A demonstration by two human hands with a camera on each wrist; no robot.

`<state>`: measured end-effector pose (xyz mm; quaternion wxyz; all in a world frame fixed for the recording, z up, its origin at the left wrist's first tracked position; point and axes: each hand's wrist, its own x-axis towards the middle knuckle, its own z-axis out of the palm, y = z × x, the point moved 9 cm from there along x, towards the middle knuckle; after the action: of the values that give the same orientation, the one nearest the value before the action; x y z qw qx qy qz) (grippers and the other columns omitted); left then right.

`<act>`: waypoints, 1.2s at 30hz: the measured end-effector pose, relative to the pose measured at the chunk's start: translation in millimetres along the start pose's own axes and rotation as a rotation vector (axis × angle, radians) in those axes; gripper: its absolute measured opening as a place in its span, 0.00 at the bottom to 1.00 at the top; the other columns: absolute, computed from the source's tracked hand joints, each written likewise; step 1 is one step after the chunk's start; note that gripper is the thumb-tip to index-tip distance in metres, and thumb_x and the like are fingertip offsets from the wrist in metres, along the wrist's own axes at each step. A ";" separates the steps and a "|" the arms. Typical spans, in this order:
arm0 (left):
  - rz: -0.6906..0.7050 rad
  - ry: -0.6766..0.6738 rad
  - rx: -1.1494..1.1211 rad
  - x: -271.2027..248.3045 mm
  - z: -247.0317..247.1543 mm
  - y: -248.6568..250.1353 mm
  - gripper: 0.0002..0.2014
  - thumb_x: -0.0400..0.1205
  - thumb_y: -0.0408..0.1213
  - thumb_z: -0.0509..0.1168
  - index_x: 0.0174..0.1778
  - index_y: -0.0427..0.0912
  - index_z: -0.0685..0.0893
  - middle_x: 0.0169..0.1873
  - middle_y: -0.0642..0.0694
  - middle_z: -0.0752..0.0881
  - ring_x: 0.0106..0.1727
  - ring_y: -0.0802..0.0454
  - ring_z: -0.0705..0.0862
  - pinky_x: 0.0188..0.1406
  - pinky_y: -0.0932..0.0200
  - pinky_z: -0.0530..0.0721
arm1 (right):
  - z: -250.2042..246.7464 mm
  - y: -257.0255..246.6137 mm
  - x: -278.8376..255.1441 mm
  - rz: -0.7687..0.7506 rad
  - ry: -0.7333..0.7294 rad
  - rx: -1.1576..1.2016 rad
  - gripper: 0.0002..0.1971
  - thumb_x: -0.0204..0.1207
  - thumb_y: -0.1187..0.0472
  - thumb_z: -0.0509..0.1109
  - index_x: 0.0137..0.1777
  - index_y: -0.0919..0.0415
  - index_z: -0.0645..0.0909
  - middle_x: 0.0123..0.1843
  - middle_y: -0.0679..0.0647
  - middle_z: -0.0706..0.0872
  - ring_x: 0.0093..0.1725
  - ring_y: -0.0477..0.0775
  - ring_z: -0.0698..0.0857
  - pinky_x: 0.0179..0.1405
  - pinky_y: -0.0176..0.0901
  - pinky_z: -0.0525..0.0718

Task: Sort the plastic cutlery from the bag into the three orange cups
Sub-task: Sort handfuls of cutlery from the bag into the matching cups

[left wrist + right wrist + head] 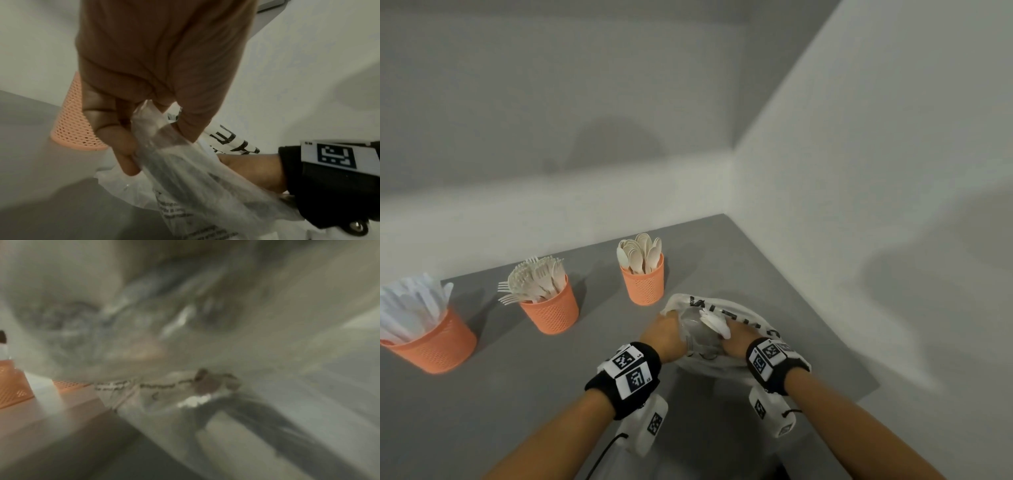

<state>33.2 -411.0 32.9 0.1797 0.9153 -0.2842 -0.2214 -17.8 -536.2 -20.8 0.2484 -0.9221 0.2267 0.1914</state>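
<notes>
The bag (736,308) is thin, crinkled, half-clear plastic film with black print. The three cups (551,313) are matt orange perforated plastic. The worktop (500,394) looks smooth, matt grey.

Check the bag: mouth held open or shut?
Open. The left hand pinches the plastic bag edge, pulling the mouth apart, while the right hand reaches in among white cutlery.

The light was dim, soft and grey. Broad shadows lay on the walls (859,171) beyond the grip and under the cups (643,286). The head view bent at its edges. The right wrist view was smeared with blur; the left was sharper.
</notes>
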 end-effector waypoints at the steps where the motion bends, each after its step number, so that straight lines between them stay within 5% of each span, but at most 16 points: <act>1: -0.009 -0.004 0.001 0.2 0.4 -0.4 0.25 0.80 0.34 0.59 0.74 0.35 0.64 0.67 0.36 0.75 0.65 0.41 0.77 0.61 0.54 0.77 | -1.5 1.0 0.0 -0.012 -0.005 0.000 0.20 0.81 0.63 0.56 0.72 0.57 0.70 0.65 0.60 0.82 0.62 0.60 0.81 0.61 0.48 0.77; 6: 0.010 -0.007 -0.070 1.4 -6.9 3.2 0.26 0.78 0.33 0.61 0.73 0.39 0.65 0.60 0.38 0.79 0.52 0.43 0.84 0.45 0.58 0.82 | -3.3 -11.3 -12.4 -0.152 0.018 0.057 0.16 0.79 0.59 0.59 0.65 0.57 0.75 0.57 0.59 0.86 0.53 0.58 0.84 0.53 0.45 0.80; 10: 0.034 -0.164 -0.311 5.3 -5.0 2.1 0.30 0.78 0.32 0.63 0.77 0.45 0.61 0.35 0.47 0.79 0.24 0.56 0.78 0.19 0.69 0.78 | -25.4 -20.3 -31.2 -0.289 0.167 0.253 0.20 0.77 0.51 0.67 0.69 0.49 0.76 0.58 0.52 0.86 0.52 0.49 0.82 0.52 0.38 0.75; 14: 0.047 -0.223 -0.618 9.2 -11.1 2.4 0.32 0.78 0.27 0.65 0.77 0.48 0.63 0.40 0.43 0.78 0.31 0.53 0.83 0.31 0.64 0.87 | -62.4 -18.6 -34.7 -0.352 0.359 0.444 0.14 0.77 0.62 0.67 0.62 0.57 0.81 0.53 0.53 0.87 0.50 0.51 0.84 0.47 0.31 0.78; 16: 0.052 -0.173 -0.640 13.7 -15.5 1.4 0.31 0.78 0.25 0.66 0.76 0.45 0.66 0.45 0.40 0.80 0.36 0.49 0.83 0.36 0.63 0.87 | -78.2 -22.1 -36.9 -0.394 0.395 0.567 0.11 0.77 0.69 0.66 0.52 0.53 0.83 0.49 0.49 0.84 0.46 0.39 0.83 0.42 0.19 0.74; 18: 0.057 -0.087 -0.601 19.2 -20.5 -0.7 0.30 0.77 0.24 0.66 0.75 0.43 0.68 0.50 0.35 0.84 0.31 0.53 0.83 0.33 0.66 0.85 | -98.6 -29.0 -44.7 -0.416 0.452 0.658 0.16 0.76 0.72 0.66 0.38 0.47 0.79 0.44 0.44 0.81 0.41 0.27 0.80 0.40 0.16 0.73; 21: 0.071 -0.044 -0.573 25.2 -21.7 1.0 0.30 0.77 0.26 0.66 0.76 0.43 0.68 0.32 0.40 0.84 0.23 0.58 0.81 0.30 0.67 0.83 | -127.8 -37.7 -56.2 -0.442 0.552 0.847 0.17 0.76 0.72 0.66 0.32 0.50 0.77 0.32 0.42 0.78 0.26 0.30 0.78 0.32 0.23 0.75; 22: 0.076 -0.026 -0.572 26.2 -23.4 2.9 0.31 0.77 0.27 0.66 0.76 0.43 0.67 0.32 0.39 0.84 0.26 0.56 0.83 0.31 0.66 0.83 | -134.9 -39.3 -57.3 -0.444 0.582 0.914 0.16 0.76 0.72 0.66 0.32 0.51 0.76 0.28 0.44 0.76 0.23 0.33 0.76 0.29 0.24 0.74; 25: 0.112 0.117 -0.484 30.5 -37.6 3.0 0.28 0.78 0.30 0.66 0.76 0.42 0.69 0.61 0.33 0.81 0.60 0.40 0.82 0.57 0.51 0.81 | -141.2 -47.5 -49.3 -0.403 0.587 1.091 0.12 0.77 0.68 0.67 0.34 0.54 0.77 0.23 0.45 0.74 0.17 0.38 0.71 0.19 0.29 0.71; 27: 0.129 0.242 -0.509 30.6 -50.9 -2.4 0.22 0.80 0.31 0.65 0.71 0.41 0.75 0.65 0.39 0.81 0.61 0.43 0.81 0.65 0.49 0.78 | -135.8 -53.3 -38.0 -0.367 0.540 1.234 0.10 0.77 0.68 0.67 0.35 0.55 0.77 0.18 0.43 0.72 0.14 0.39 0.68 0.14 0.30 0.67; 31: 0.046 0.449 -0.893 20.1 -75.2 -29.2 0.08 0.83 0.29 0.59 0.55 0.36 0.82 0.41 0.44 0.83 0.40 0.49 0.80 0.42 0.58 0.80 | -124.2 -78.6 -25.9 -0.361 0.432 1.358 0.09 0.77 0.68 0.66 0.37 0.56 0.79 0.15 0.43 0.69 0.12 0.41 0.65 0.12 0.30 0.65; 36: -0.183 0.235 -1.462 7.7 -51.0 -63.3 0.11 0.86 0.37 0.53 0.47 0.38 0.80 0.25 0.47 0.85 0.30 0.52 0.82 0.30 0.62 0.81 | -121.8 -119.1 -24.6 -0.433 0.388 1.382 0.10 0.78 0.69 0.64 0.38 0.56 0.80 0.14 0.43 0.71 0.12 0.40 0.66 0.13 0.31 0.66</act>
<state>92.7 -356.3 44.5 0.7529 0.5998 0.0339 -0.2687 52.3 -502.5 132.7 0.7586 -0.5972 0.1486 -0.2139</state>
